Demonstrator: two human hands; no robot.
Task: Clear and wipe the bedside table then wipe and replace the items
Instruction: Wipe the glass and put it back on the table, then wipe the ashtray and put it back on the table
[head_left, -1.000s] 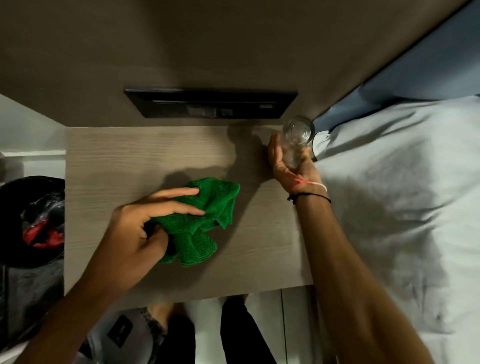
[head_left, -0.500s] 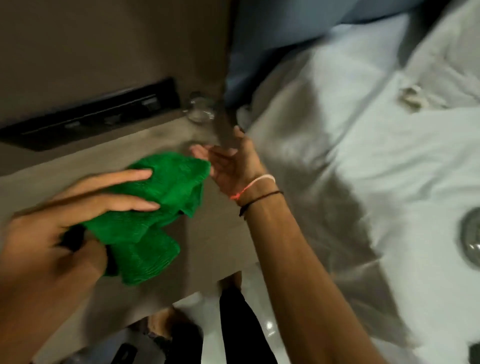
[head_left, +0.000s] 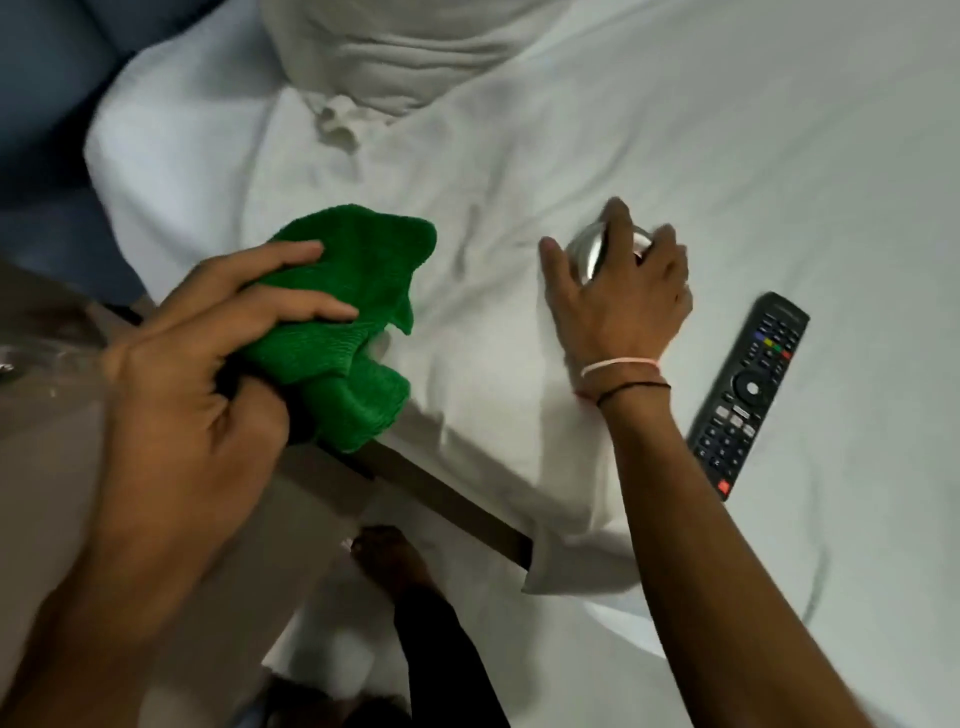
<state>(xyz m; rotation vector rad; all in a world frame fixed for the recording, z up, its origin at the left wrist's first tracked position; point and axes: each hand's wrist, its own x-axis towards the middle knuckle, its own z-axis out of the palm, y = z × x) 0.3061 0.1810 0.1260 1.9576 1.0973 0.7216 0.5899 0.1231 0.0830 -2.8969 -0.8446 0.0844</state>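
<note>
My left hand (head_left: 202, 374) grips a bunched green cloth (head_left: 348, 317), held above the right edge of the wooden bedside table (head_left: 47, 415). My right hand (head_left: 618, 296) reaches out over the white bed sheet (head_left: 675, 130) and closes its fingers around a round silver metal object (head_left: 592, 252) lying on the bed. Most of that object is hidden under my fingers. A black remote control (head_left: 748, 389) lies on the sheet just right of my right wrist.
A white pillow (head_left: 395, 52) sits at the head of the bed, with a blue headboard (head_left: 47, 104) at upper left. The dark bed-frame edge (head_left: 447, 499) runs between table and mattress. My foot (head_left: 389, 561) stands on the floor below.
My view swung right from the table to the bed. My right hand let go of the glass on the table and reached to the silver object on the sheet. The left hand kept the cloth.
</note>
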